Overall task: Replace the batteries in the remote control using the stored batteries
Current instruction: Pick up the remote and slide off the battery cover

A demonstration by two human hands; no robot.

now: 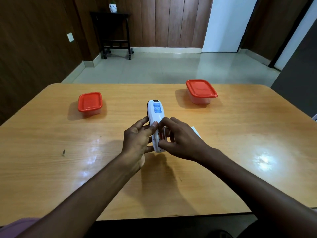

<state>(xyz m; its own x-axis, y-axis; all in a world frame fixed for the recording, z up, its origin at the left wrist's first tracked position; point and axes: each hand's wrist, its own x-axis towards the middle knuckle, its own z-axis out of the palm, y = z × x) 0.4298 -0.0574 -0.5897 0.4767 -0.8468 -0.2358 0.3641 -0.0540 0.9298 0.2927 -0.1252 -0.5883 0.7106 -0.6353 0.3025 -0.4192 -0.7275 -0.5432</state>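
Observation:
A white remote control [156, 115] with a blue label on its back is held above the middle of the wooden table [51, 152], back side up. My left hand [137, 138] grips it from the left side. My right hand [180, 138] pinches at the open battery compartment, where reddish batteries [160, 135] show between the fingers. A white piece [195, 130], perhaps the battery cover, lies on the table just behind my right hand, mostly hidden.
Two clear boxes with red lids stand on the table: one at the left [90, 103], one at the far right [201, 91]. Both lids are on. Beyond the table are a tiled floor and a dark wheeled stand [115, 35].

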